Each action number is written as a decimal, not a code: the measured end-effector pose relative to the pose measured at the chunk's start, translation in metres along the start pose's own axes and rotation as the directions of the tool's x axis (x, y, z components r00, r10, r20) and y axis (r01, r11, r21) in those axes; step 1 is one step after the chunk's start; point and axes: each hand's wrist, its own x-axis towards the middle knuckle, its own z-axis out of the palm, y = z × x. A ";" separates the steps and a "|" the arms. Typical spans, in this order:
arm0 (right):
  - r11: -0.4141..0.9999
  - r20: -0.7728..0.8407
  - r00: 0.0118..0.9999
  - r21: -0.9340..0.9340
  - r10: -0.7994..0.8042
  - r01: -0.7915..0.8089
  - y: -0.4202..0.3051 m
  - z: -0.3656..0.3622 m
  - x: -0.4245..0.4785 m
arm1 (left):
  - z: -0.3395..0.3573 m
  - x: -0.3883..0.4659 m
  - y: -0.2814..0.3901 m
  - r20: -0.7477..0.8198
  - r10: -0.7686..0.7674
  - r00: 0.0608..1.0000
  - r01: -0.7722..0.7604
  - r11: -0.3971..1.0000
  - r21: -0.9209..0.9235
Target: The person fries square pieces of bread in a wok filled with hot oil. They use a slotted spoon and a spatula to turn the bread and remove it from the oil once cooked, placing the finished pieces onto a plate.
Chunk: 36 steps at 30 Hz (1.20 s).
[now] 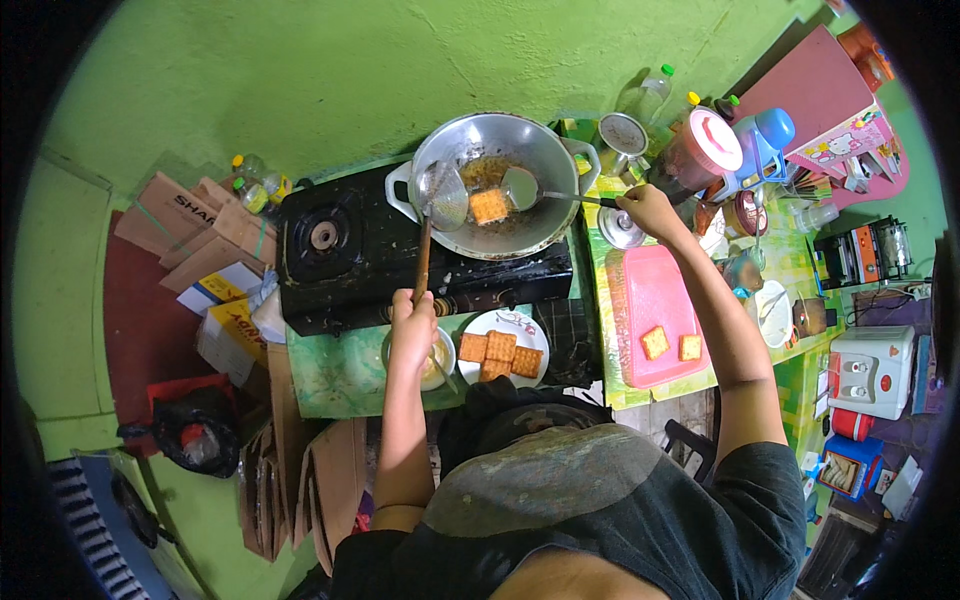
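My left hand point(413, 328) grips the wooden handle of a wire skimmer point(447, 196), whose mesh bowl rests over the left inside of a metal wok point(540, 232). In my right hand point(651, 212) is the dark handle of a metal spatula point(520, 188), its blade down in the wok. A golden square cracker point(488, 206) lies between skimmer and spatula, at the edge of the shallow oil point(481, 171). The wok sits on the right side of a black two-burner gas stove point(375, 232). Below the stove, a floral plate point(470, 370) holds several browned crackers point(501, 346).
A white bowl point(448, 352) with batter and a utensil stands left of the plate. On the right table, a pink tray point(645, 277) carries two pale crackers point(655, 343). Behind it stand a metal canister point(622, 142), a pink-lidded jug point(714, 141) and a blue flask point(765, 139). Cardboard point(225, 232) leans at left.
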 end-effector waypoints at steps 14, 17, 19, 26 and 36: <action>0.996 -0.035 0.996 0.029 -0.082 0.083 -0.039 -0.013 -0.020 | -0.003 -0.015 0.003 -0.028 0.056 0.998 -0.054 0.996 0.074; 0.993 -0.045 0.993 0.041 -0.108 0.110 -0.049 -0.011 -0.026 | -0.003 -0.016 0.003 -0.023 0.055 0.998 -0.054 0.997 0.054; 0.993 -0.049 0.993 0.051 -0.106 0.108 -0.052 -0.009 -0.029 | -0.003 -0.016 0.003 -0.035 0.054 0.998 -0.051 0.997 0.060; 0.993 -0.040 0.993 0.029 -0.110 0.112 -0.045 0.006 -0.036 | -0.005 -0.015 -0.001 -0.109 0.114 0.988 -0.099 0.987 0.129; 0.997 -0.139 0.989 -0.065 -0.053 0.044 -0.036 -0.020 -0.032 | -0.007 0.030 -0.033 -0.092 0.298 0.950 -0.220 0.850 0.478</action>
